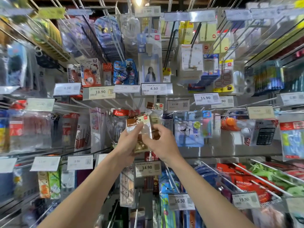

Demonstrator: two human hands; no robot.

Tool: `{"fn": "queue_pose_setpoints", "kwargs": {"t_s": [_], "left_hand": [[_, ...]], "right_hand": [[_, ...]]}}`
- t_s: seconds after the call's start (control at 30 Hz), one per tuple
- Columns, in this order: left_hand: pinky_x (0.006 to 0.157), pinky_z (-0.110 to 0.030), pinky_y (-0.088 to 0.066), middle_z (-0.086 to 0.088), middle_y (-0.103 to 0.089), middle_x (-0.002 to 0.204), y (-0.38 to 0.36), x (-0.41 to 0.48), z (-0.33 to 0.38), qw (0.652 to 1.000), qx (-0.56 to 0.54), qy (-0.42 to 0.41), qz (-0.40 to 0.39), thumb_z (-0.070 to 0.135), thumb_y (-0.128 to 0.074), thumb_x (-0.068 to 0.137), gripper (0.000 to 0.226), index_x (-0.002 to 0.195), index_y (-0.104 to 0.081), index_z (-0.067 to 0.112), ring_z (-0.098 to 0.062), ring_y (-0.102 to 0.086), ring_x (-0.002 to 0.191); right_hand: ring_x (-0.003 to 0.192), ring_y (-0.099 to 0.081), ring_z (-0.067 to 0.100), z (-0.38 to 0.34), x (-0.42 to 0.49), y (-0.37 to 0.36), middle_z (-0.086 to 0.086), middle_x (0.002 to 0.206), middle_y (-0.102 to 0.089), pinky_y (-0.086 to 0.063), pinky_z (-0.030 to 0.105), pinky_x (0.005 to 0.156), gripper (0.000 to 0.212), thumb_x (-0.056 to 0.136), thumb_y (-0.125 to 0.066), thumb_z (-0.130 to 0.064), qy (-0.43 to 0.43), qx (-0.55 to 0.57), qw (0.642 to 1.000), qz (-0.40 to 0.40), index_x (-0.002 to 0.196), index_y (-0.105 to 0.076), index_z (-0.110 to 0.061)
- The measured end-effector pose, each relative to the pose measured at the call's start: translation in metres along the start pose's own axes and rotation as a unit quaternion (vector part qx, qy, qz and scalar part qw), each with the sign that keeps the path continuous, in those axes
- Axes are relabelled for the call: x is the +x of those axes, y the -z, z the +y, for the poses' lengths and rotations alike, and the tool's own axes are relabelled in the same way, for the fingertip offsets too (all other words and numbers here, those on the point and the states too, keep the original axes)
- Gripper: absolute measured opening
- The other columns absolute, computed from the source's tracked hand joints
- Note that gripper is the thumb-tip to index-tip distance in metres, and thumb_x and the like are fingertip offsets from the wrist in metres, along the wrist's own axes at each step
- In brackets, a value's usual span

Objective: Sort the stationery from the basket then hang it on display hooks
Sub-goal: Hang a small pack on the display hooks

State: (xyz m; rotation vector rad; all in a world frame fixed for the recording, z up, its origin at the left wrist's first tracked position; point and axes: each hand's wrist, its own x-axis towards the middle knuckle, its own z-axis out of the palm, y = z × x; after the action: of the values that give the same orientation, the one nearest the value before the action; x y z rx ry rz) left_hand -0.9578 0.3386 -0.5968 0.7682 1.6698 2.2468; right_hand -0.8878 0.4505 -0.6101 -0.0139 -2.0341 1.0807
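Observation:
I hold a small clear packet with a brown and white header card (137, 124) and brownish contents, raised in front of the display wall at centre. My left hand (127, 143) grips its left edge and lower part, thumb near the header. My right hand (162, 142) pinches the packet's right side with curled fingers. A matching brown-header packet (154, 106) hangs on a hook (154, 98) just above and behind, below the 4.50 price tag (156, 88). The basket is out of sight.
Hooks packed with hanging stationery fill the wall: a badge holder (150, 63), sticky notes (207, 32), a calculator (265, 134), blue packs (189, 134). Long metal hook rods (263, 180) jut toward me at lower right and upper left. The 14.90 tag (147, 167) sits below my hands.

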Motion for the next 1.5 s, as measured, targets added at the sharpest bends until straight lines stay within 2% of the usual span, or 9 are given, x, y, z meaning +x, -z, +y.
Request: {"fn": "queue_pose_setpoints", "kwargs": {"t_s": [0.17, 0.33, 0.47, 0.57, 0.67, 0.8, 1.13, 1.23, 1.5], "left_hand": [[0.069, -0.046, -0.06, -0.017, -0.076, 0.088, 0.005, 0.0, 0.001, 0.999, -0.013, -0.008, -0.033, 0.063, -0.068, 0.088, 0.074, 0.134, -0.059, 0.006, -0.033, -0.074, 0.072], [0.057, -0.035, -0.05, -0.021, -0.072, 0.083, 0.007, -0.001, 0.006, 0.998, 0.037, -0.042, -0.03, 0.085, -0.064, 0.065, 0.087, 0.113, -0.072, 0.013, -0.032, -0.069, 0.069], [0.075, -0.047, -0.051, -0.025, -0.075, 0.097, 0.002, -0.007, 0.012, 0.997, 0.023, -0.065, -0.043, 0.094, -0.064, 0.059, 0.084, 0.099, -0.078, 0.022, -0.033, -0.069, 0.08], [0.058, -0.031, -0.05, -0.012, -0.075, 0.086, 0.0, -0.008, 0.013, 0.998, -0.005, -0.039, -0.053, 0.087, -0.051, 0.071, 0.085, 0.112, -0.071, 0.016, -0.023, -0.068, 0.07], [0.057, -0.031, -0.046, -0.027, -0.073, 0.105, 0.001, -0.011, 0.013, 0.997, -0.041, -0.042, -0.051, 0.085, -0.065, 0.068, 0.097, 0.121, -0.067, 0.004, -0.031, -0.067, 0.079], [0.049, -0.029, -0.042, -0.014, -0.072, 0.081, 0.005, -0.015, 0.02, 0.996, -0.019, -0.071, -0.053, 0.06, -0.07, 0.083, 0.057, 0.107, -0.07, 0.008, -0.024, -0.062, 0.06], [0.088, -0.049, -0.051, -0.021, -0.072, 0.114, 0.018, -0.021, 0.059, 0.982, -0.016, -0.124, -0.142, 0.059, -0.07, 0.081, 0.068, 0.127, -0.066, 0.009, -0.032, -0.068, 0.094], [0.076, -0.041, -0.051, -0.011, -0.075, 0.096, 0.007, -0.025, 0.071, 0.98, -0.011, -0.135, -0.143, 0.058, -0.064, 0.081, 0.055, 0.114, -0.07, 0.015, -0.024, -0.07, 0.079], [0.053, -0.03, -0.054, -0.01, -0.071, 0.087, 0.0, -0.024, 0.085, 0.979, -0.012, -0.139, -0.147, 0.058, -0.064, 0.079, 0.043, 0.093, -0.08, 0.02, -0.021, -0.069, 0.066]], "right_hand": [[0.095, -0.063, 0.024, -0.009, -0.001, 0.004, 0.006, 0.102, -0.071, -0.05, 0.037, 0.084, 0.026, 0.087, -0.074, -0.028, 0.018, 0.011, 1.0, -0.023, 0.104, -0.062, -0.013], [0.098, -0.07, 0.024, -0.011, 0.003, 0.011, 0.007, 0.103, -0.072, -0.059, 0.044, 0.088, 0.005, 0.096, -0.067, -0.015, 0.008, 0.094, 0.995, -0.014, 0.099, -0.064, -0.016], [0.089, -0.065, 0.038, -0.013, 0.001, 0.017, 0.034, 0.101, -0.063, -0.055, 0.061, 0.084, 0.021, 0.098, -0.059, -0.002, -0.01, 0.159, 0.987, 0.02, 0.082, -0.053, -0.013], [0.091, -0.07, 0.036, -0.016, -0.002, 0.02, 0.029, 0.101, -0.068, -0.058, 0.057, 0.085, 0.017, 0.102, -0.056, -0.004, -0.023, 0.201, 0.979, 0.024, 0.086, -0.05, -0.01], [0.087, -0.066, 0.032, -0.018, 0.001, 0.026, 0.019, 0.092, -0.06, -0.057, 0.054, 0.082, 0.018, 0.103, -0.056, -0.012, -0.051, 0.248, 0.967, 0.039, 0.088, -0.045, -0.015], [0.081, -0.06, 0.029, -0.019, 0.009, 0.038, 0.02, 0.095, -0.058, -0.05, 0.045, 0.069, 0.02, 0.098, -0.058, -0.026, -0.062, 0.216, 0.973, 0.051, 0.083, -0.045, -0.028], [0.078, -0.056, 0.027, -0.023, 0.031, 0.06, 0.022, 0.095, -0.059, -0.052, 0.038, 0.063, 0.017, 0.106, -0.051, -0.02, -0.064, 0.142, 0.981, 0.114, 0.092, -0.041, -0.017], [0.077, -0.06, 0.024, -0.032, 0.038, 0.055, 0.01, 0.094, -0.059, -0.055, 0.029, 0.052, 0.014, 0.105, -0.051, -0.02, -0.096, 0.129, 0.98, 0.118, 0.094, -0.043, -0.016], [0.079, -0.056, 0.02, -0.047, 0.055, 0.046, 0.005, 0.093, -0.056, -0.058, 0.034, 0.056, 0.007, 0.103, -0.054, -0.016, -0.133, 0.166, 0.971, 0.112, 0.102, -0.048, -0.013]]}}
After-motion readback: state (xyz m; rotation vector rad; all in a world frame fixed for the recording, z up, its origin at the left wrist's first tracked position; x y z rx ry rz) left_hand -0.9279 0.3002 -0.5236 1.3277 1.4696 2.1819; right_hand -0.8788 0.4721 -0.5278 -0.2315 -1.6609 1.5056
